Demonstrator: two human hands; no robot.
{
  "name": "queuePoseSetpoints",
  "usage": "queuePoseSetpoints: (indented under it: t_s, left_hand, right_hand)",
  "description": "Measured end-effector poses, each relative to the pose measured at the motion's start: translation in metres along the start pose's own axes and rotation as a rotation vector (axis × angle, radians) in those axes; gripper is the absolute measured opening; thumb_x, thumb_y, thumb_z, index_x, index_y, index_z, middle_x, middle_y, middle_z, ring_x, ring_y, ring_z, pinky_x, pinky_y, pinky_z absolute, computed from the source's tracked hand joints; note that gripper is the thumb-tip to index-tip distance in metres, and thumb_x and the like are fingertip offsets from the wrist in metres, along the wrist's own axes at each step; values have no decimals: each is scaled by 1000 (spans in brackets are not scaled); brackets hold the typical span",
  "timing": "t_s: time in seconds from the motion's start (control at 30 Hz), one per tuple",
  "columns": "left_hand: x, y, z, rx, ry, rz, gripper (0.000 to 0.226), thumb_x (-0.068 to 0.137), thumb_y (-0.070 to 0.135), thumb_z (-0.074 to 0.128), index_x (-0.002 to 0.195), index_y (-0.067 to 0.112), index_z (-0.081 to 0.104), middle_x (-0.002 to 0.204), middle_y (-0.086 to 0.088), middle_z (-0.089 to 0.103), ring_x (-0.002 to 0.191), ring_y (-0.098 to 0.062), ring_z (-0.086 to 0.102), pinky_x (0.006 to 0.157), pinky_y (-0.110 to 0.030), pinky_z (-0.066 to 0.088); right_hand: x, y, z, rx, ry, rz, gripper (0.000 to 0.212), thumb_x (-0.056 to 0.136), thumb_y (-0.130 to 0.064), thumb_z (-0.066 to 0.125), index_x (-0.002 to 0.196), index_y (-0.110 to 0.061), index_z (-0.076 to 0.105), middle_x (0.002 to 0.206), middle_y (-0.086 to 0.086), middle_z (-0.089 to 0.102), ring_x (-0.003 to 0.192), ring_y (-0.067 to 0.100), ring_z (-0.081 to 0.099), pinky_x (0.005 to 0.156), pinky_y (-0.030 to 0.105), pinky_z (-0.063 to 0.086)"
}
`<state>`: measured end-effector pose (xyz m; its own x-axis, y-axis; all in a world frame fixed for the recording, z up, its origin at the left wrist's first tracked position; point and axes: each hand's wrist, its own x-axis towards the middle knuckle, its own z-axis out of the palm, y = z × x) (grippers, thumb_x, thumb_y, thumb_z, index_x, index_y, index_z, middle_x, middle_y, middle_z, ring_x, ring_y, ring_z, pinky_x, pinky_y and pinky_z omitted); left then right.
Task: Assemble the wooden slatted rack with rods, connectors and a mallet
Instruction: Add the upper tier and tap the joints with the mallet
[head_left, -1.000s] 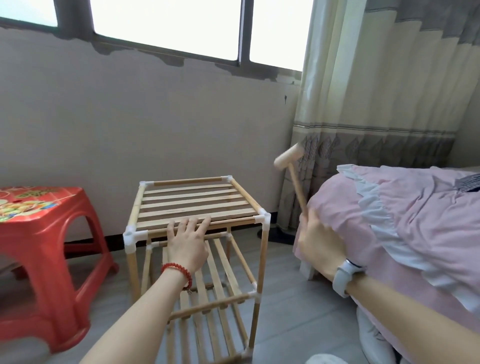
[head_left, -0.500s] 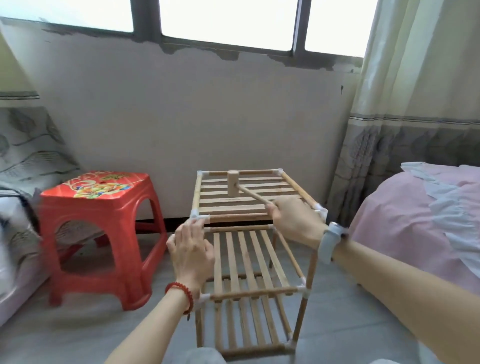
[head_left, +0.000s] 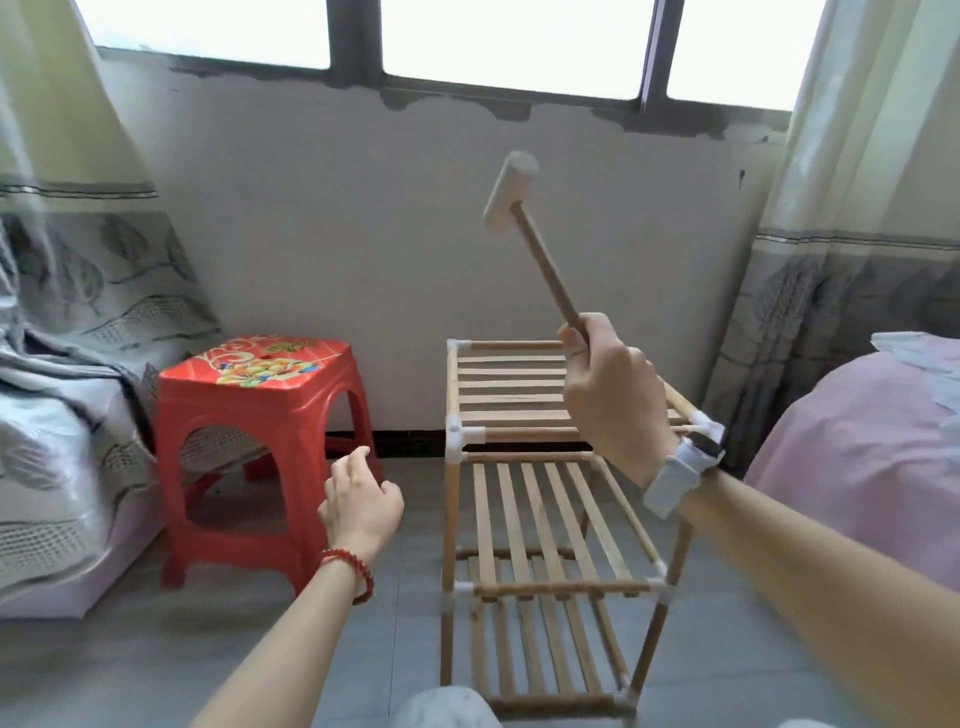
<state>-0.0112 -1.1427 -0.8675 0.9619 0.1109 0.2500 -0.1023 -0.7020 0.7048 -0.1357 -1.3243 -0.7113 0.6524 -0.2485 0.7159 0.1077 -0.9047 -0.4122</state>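
Overhead, one mallet (head_left: 511, 193) sat raised in the right hand's (head_left: 613, 400) closed grip above one three-shelved rack (head_left: 511, 384), the left hand (head_left: 359, 501) loosely curled, empty.

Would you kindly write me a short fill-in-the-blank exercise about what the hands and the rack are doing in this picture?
1. The right hand grips the handle of a wooden ____, raised above the rack.
2. The left hand holds ____ and hangs between the rack and the stool.
3. The plastic stool left of the rack is ____ in colour.
4. The rack's rods meet in ____ plastic corner connectors.

Missing words: mallet; nothing; red; white
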Motion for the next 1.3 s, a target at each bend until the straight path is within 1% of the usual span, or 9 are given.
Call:
queuePoseSetpoints:
  t_s: [0.03, 0.17, 0.33, 0.5, 0.7, 0.83, 1.03, 1.17, 1.3]
  left_hand:
    - [0, 3, 1, -13, -7, 10, 54, 89, 15, 49, 141, 14, 35, 146, -8, 34, 132, -28, 33, 106, -45, 30]
    - [-5, 7, 0, -27, -33, 43, 53, 90, 15, 48, 142, 15, 34, 146, -7, 33, 133, -26, 33, 105, -44, 30]
    - [4, 10, -9, -23, 4, 85, 51, 91, 13, 47, 141, 14, 35, 145, -8, 36, 131, -27, 35, 104, -44, 33]
    - [4, 30, -5, -10, 62, 224, 47, 91, 11, 49, 137, 11, 42, 140, -8, 42, 128, -28, 38, 102, -46, 35]
    - [-6, 100, 33, 130, 118, 566, 53, 83, 9, 56, 135, 12, 48, 136, -9, 49, 131, -27, 40, 107, -51, 25]
    - [-26, 138, 68, 377, -145, 647, 61, 96, 30, 40, 151, 22, 13, 158, -2, 14, 147, -22, 3, 114, -55, 0]
    - [-32, 154, 93, 492, -175, 633, 56, 98, 43, 32, 150, 27, 18, 155, 4, 26, 145, -19, 14, 115, -55, 6]
    - [-34, 158, 89, 461, -227, 631, 53, 99, 47, 27, 148, 28, 24, 151, 7, 33, 142, -16, 23, 115, -50, 11]
    - [-20, 171, 79, 391, -248, 659, 47, 99, 47, 29, 139, 26, 41, 144, 3, 43, 135, -17, 34, 114, -50, 15]
  right_hand:
    - [-6, 3, 4, 3, 6, 26, 29, 102, -26, 33, 114, -8, 52, 69, 2, 59, 64, 23, 61, 60, 36, 50]
    - [-56, 6, 30, -369, -630, 84, 33, 103, -32, 27, 115, -12, 52, 91, 3, 61, 85, 22, 61, 72, 33, 48]
    - [7, 7, -1, -18, 26, -10, 27, 102, -26, 34, 114, -9, 52, 73, 3, 62, 65, 23, 61, 60, 37, 50]
    - [-44, 49, 9, -283, -568, 252, 32, 102, -33, 29, 114, -15, 53, 91, 0, 62, 86, 19, 61, 82, 37, 50]
    - [11, 105, -84, -241, 208, 279, 29, 101, -26, 35, 112, -4, 51, 93, 24, 63, 87, 45, 58, 72, 41, 42]
    - [-45, 159, -79, -649, -460, 471, 29, 101, -27, 32, 110, -9, 53, 103, 13, 62, 95, 35, 59, 75, 35, 44]
    - [-11, 164, -114, -363, 38, 388, 30, 101, -29, 35, 104, -5, 53, 84, 16, 62, 84, 39, 59, 75, 45, 49]
    - [-44, 182, -89, -544, -476, 513, 26, 101, -30, 33, 104, -14, 53, 99, 9, 63, 96, 33, 59, 72, 35, 41]
    - [-3, 186, -91, -360, -267, 485, 29, 100, -30, 31, 102, -11, 53, 104, 14, 62, 96, 37, 57, 76, 39, 43]
